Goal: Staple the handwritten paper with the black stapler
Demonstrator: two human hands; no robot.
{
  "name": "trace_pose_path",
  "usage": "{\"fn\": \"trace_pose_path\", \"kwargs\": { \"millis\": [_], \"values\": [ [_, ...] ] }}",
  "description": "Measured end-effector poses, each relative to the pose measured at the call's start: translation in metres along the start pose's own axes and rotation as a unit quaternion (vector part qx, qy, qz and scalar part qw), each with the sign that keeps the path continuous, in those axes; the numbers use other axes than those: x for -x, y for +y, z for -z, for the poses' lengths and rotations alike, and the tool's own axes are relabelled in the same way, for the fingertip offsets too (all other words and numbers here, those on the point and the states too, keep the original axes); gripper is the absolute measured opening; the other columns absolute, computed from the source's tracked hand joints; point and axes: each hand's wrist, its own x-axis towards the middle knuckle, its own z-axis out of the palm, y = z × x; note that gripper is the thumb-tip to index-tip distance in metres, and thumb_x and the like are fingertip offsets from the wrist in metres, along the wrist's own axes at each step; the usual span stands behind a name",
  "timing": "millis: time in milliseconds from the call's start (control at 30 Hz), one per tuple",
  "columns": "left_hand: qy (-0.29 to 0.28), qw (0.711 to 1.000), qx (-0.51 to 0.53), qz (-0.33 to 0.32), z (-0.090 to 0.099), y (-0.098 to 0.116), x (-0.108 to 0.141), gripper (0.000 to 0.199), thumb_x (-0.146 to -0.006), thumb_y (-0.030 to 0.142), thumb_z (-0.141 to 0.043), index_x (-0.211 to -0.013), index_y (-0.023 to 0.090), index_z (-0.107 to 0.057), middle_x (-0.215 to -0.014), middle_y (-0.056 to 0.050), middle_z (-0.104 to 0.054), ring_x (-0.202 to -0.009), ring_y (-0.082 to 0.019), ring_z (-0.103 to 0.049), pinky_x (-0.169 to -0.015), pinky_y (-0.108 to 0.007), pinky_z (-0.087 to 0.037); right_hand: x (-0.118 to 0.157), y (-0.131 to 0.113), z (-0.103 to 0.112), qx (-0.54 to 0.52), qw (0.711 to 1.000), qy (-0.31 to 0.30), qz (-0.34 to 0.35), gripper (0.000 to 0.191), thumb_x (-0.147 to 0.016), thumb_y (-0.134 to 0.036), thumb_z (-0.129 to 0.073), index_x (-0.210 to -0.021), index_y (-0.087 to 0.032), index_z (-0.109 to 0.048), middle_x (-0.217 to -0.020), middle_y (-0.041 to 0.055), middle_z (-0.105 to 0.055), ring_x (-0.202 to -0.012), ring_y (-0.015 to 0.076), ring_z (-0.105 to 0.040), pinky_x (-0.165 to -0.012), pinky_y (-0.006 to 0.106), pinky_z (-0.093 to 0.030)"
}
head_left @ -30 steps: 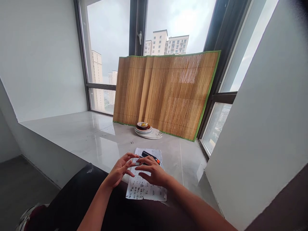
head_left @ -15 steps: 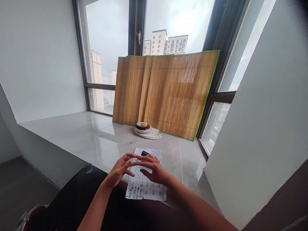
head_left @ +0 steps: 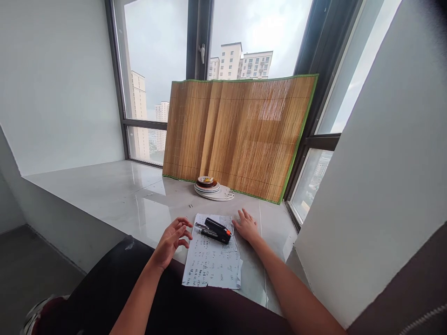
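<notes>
Black stapler (head_left: 218, 227) with an orange-red end, shown upon handwritten white paper (head_left: 213, 265).
The paper is laid on a glossy grey tiled ledge (head_left: 118, 190). The left hand (head_left: 170, 242) is held half open beside the paper's left edge, fingers loosely bent, nothing gripped. The right hand (head_left: 247, 227) is held open, palm down, near the right edge, nothing gripped. Beyond, stacked plates (head_left: 207, 188) are set before a tan slatted mat (head_left: 237, 135) edged in green.
</notes>
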Motion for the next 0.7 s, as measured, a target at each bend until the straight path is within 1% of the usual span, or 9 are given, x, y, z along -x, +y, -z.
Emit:
{"fn": "trace_pose_path", "kwargs": {
  "millis": [67,167,267,367,433,500,567,600,700],
  "values": [
    [-0.003,1.000,0.002,-0.001,0.000,0.000,0.000,0.030,-0.091,0.042,-0.069,-0.109,0.020,-0.059,-0.109,-0.006,-0.057,-0.079,-0.014,-0.061,-0.056,-0.021,-0.053,0.001,0.000,-0.005,0.037,0.998,-0.055,-0.012,0.059,-0.103,-0.054,-0.040,-0.154,-0.024,-0.045,-0.166,0.0106,-0.032,-0.153,0.0357,-0.027,-0.120,0.067,-0.016],
    [-0.003,1.000,0.001,-0.001,-0.001,-0.001,0.001,0.028,-0.090,0.042,-0.070,-0.106,0.021,-0.061,-0.106,-0.005,-0.058,-0.077,-0.013,-0.060,-0.056,-0.021,-0.052,0.002,0.000,-0.008,0.049,0.997,-0.059,-0.007,0.059,-0.104,-0.055,-0.035,-0.154,-0.026,-0.044,-0.166,0.0115,-0.033,-0.153,0.0355,-0.025,-0.119,0.067,-0.013],
    [0.010,1.000,-0.023,-0.014,0.001,-0.004,-0.003,0.030,-0.089,0.045,-0.070,-0.104,0.020,-0.062,-0.102,-0.005,-0.060,-0.079,-0.014,-0.062,-0.057,-0.022,-0.053,0.002,-0.001,-0.003,0.012,1.000,-0.005,-0.017,0.051,-0.104,-0.049,-0.040,-0.147,-0.026,-0.054,-0.158,0.0155,-0.043,-0.144,0.0364,-0.040,-0.114,0.063,-0.026],
    [0.074,0.988,-0.128,-0.043,0.010,-0.010,-0.022,0.032,-0.088,0.050,-0.067,-0.098,0.020,-0.062,-0.091,-0.004,-0.063,-0.081,-0.019,-0.065,-0.060,-0.026,-0.056,0.003,-0.006,0.005,-0.041,0.995,0.092,-0.009,0.045,-0.107,-0.039,-0.032,-0.122,-0.020,-0.069,-0.134,0.0163,-0.061,-0.122,0.0308,-0.055,-0.101,0.048,-0.040],
    [0.143,0.954,-0.253,-0.073,0.022,-0.013,-0.047,0.030,-0.088,0.050,-0.062,-0.091,0.020,-0.062,-0.082,-0.004,-0.066,-0.077,-0.021,-0.067,-0.059,-0.028,-0.056,0.005,-0.012,0.008,-0.080,0.984,0.154,0.029,0.045,-0.107,-0.036,-0.030,-0.099,-0.020,-0.071,-0.110,0.0127,-0.068,-0.108,0.0265,-0.058,-0.093,0.040,-0.043],
    [0.166,0.886,-0.419,-0.107,0.038,-0.013,-0.078,0.022,-0.092,0.042,-0.055,-0.091,0.022,-0.063,-0.084,-0.005,-0.070,-0.082,-0.022,-0.069,-0.070,-0.031,-0.058,0.007,-0.020,0.009,-0.126,0.969,0.194,0.090,0.042,-0.106,-0.035,-0.036,-0.081,-0.021,-0.066,-0.091,0.0080,-0.066,-0.093,0.0229,-0.057,-0.089,0.035,-0.042],
    [0.127,0.811,-0.564,-0.094,0.057,-0.011,-0.111,0.019,-0.092,0.034,-0.050,-0.095,0.022,-0.065,-0.093,-0.008,-0.074,-0.092,-0.025,-0.070,-0.085,-0.038,-0.056,0.009,-0.029,0.005,-0.166,0.955,0.192,0.153,0.042,-0.105,-0.034,-0.039,-0.073,-0.021,-0.061,-0.081,0.0047,-0.062,-0.084,0.0201,-0.055,-0.085,0.033,-0.041],
    [0.088,0.786,-0.608,-0.073,0.066,-0.011,-0.126,0.022,-0.092,0.029,-0.047,-0.098,0.021,-0.067,-0.101,-0.010,-0.075,-0.099,-0.027,-0.070,-0.090,-0.040,-0.055,0.009,-0.032,0.003,-0.182,0.950,0.181,0.179,0.041,-0.105,-0.035,-0.041,-0.072,-0.021,-0.061,-0.079,0.0039,-0.060,-0.082,0.0194,-0.055,-0.083,0.032,-0.041],
    [0.027,0.775,-0.628,-0.062,0.085,-0.018,-0.157,0.035,-0.087,0.020,-0.047,-0.115,0.016,-0.069,-0.130,-0.014,-0.069,-0.123,-0.027,-0.064,-0.108,-0.043,-0.047,0.008,-0.038,-0.005,-0.213,0.939,0.127,0.239,0.039,-0.104,-0.034,-0.044,-0.072,-0.021,-0.063,-0.077,0.0031,-0.061,-0.079,0.0183,-0.055,-0.079,0.031,-0.040]
  ]
}}
